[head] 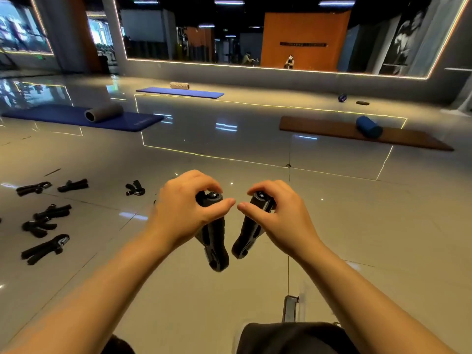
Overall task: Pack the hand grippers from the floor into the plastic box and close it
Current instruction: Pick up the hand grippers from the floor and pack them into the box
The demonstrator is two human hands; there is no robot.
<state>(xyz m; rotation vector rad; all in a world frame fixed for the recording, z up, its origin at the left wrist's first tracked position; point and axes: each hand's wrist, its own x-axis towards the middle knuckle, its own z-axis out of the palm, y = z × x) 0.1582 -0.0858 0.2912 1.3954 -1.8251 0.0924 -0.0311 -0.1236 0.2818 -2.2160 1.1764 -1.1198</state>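
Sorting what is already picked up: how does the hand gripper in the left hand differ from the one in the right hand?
The left hand's gripper hangs lower than the right hand's gripper. The left one leans with its bottom end to the right; the right one leans with its bottom end to the left, so the two nearly meet below. The left hand covers its gripper from the left side, the right hand from the right. Both are black, held near the top, off the floor.

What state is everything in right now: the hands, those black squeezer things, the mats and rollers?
Left hand: holds one gripper.
Right hand: holds another gripper.
Loose grippers: lying on the floor, left side.
Mats: unrolled flat.
Rollers: lying on the mats.
Box: not in view.
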